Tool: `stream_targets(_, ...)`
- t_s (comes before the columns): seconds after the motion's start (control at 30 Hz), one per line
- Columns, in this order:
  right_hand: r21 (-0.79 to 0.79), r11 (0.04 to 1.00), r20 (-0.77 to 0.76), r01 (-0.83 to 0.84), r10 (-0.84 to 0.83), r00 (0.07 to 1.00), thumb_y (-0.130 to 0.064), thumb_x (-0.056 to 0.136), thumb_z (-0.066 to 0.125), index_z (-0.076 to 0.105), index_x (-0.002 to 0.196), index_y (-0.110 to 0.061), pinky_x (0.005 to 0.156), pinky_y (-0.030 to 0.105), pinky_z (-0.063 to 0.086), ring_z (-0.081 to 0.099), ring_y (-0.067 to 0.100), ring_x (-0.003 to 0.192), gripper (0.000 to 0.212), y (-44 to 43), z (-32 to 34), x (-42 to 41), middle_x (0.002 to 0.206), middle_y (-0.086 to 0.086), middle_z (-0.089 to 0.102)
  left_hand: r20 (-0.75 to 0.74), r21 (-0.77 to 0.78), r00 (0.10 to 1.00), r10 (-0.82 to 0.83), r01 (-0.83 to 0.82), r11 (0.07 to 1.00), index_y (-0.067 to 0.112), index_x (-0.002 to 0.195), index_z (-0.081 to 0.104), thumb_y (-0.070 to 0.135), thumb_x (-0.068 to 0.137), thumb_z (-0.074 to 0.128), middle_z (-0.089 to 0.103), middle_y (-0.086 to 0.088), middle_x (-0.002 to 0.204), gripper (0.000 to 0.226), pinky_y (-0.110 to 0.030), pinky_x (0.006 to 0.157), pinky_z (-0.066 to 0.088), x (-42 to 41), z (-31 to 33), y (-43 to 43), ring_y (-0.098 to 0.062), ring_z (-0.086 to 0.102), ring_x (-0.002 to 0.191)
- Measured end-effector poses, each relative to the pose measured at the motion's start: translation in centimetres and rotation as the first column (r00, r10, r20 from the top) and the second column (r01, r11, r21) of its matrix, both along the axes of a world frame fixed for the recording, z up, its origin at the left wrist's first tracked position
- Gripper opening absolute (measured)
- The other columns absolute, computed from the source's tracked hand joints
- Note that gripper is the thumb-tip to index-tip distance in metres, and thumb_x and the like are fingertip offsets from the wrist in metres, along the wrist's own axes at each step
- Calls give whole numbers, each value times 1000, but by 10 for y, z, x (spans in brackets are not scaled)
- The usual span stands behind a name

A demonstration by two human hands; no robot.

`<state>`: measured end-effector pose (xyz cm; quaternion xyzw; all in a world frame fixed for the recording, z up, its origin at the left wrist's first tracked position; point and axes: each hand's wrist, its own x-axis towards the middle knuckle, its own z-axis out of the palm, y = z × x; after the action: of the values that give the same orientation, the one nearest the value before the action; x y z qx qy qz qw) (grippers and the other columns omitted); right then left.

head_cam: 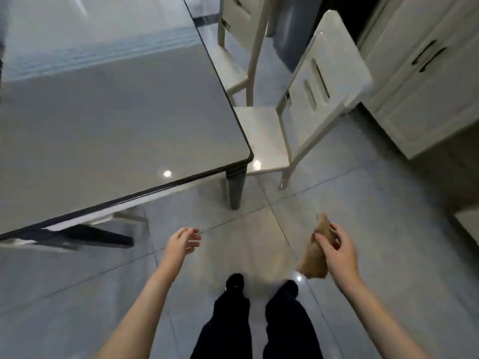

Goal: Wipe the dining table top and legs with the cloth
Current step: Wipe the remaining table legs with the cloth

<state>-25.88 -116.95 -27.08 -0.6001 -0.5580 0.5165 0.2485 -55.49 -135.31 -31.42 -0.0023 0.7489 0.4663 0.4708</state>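
Two bare forearms reaching forward from the bottom edge, dark trouser legs (pixel 256 330) and dark shoes between them on the pale tiled floor (pixel 363 203). Left hand (pixel 182 242) empty, fingers loosely spread and slightly curled, hanging above the floor just short of the table's near edge, touching nothing. Right hand (pixel 337 251) closed around a tan cloth (pixel 317 251), bunched up, one end poking out above the fingers and the bulk drooping below the palm toward the right shoe. Cloth well clear of the table, held over open floor to the right of the near corner.

Glossy grey tabletop (pixel 116 120) filling the upper left, dark band along its rim, rounded near corner pointing toward the chairs. Bare as far as visible, with window light and a small bright lamp spot reflected in the surface. Dark tapered table leg (pixel 236 189) standing under that corner, foot on the tiles. Further dark and pale structure under the near edge at left, blurred, hard to make out.

Cream chair (pixel 298 117) just beside the corner, seat partly tucked toward the table, slotted backrest leaning right. Second cream chair (pixel 238 47) behind it along the same side. White cabinet (pixel 414 86) with dark bar handles at far right, well apart from the table.
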Motion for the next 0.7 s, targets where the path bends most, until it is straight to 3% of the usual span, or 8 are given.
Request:
stream_targets(0.13, -18, 979, -3, -204, 204, 979, -11, 91, 65, 58, 123, -22, 79, 23, 48, 62, 21, 101, 35, 65, -36, -43, 111, 6, 66, 34, 30, 998, 58, -59, 998, 8, 90, 60, 14, 101, 38, 62, -11, 86, 25, -28, 67, 43, 4, -30, 55, -20, 57, 72)
stream_targets(0.27, 35, 936, -27, -349, 350, 936, -15, 91, 65, 60, 118, -26, 70, 8, 47, 63, 18, 100, 30, 121, -99, -97, 107, 0, 67, 38, 53, 994, 105, -107, 993, 14, 91, 62, 16, 99, 43, 64, -10, 91, 20, -28, 71, 45, 1, -89, 104, -23, 61, 78)
stream_targets(0.33, 89, 920, -89, -383, 390, 917, -15, 91, 65, 58, 118, -30, 73, 13, 49, 63, 13, 99, 32, 141, -135, -121, 108, -5, 66, 0, 96, 993, 118, -117, 988, 13, 102, 62, 27, 93, 51, 66, -8, 97, 19, -30, 78, 47, -5, -125, 127, -24, 62, 86)
stream_targets(0.43, 199, 884, -165, -423, 456, 875, -23, 92, 64, 54, 121, -35, 78, 19, 53, 62, 9, 101, 33, 161, -185, -154, 111, -14, 63, -57, 218, 992, 111, -96, 971, 18, 125, 53, 45, 81, 53, 62, 2, 117, 52, -31, 98, 42, -20, -189, 154, -15, 59, 107)
stream_targets(0.53, 330, 798, -200, -505, 582, 789, -29, 92, 61, 52, 122, -38, 81, 29, 56, 62, 6, 102, 33, 170, -241, -180, 110, -21, 62, -188, 319, 982, -7, 67, 945, 25, 135, 46, 46, 96, 46, 53, 13, 131, 44, -25, 106, 36, -63, -320, 173, -5, 51, 121)
stream_targets(0.6, 440, 764, -244, -472, 608, 756, -27, 90, 61, 53, 120, -38, 82, 24, 56, 63, 2, 101, 33, 175, -278, -198, 110, -23, 62, -256, 305, 953, 164, -81, 949, 9, 134, 50, 24, 102, 42, 51, -12, 140, 36, -41, 108, 39, -137, -435, 201, -29, 47, 130)
stream_targets(0.63, 491, 763, -282, -421, 596, 752, -28, 87, 61, 55, 119, -38, 82, 20, 55, 63, 2, 102, 34, 178, -295, -206, 111, -22, 63, -281, 366, 945, 169, -57, 929, 11, 131, 54, 26, 99, 47, 53, -16, 139, 36, -47, 107, 41, -157, -460, 221, -35, 46, 131)
stream_targets(0.7, 572, 761, -374, -306, 574, 729, -32, 81, 62, 57, 114, -43, 79, 14, 53, 63, 1, 103, 35, 185, -325, -225, 112, -19, 65, -325, 507, 940, 104, 81, 858, 33, 125, 60, 53, 86, 56, 62, 6, 129, 44, -38, 100, 49, -144, -437, 252, -18, 55, 125)
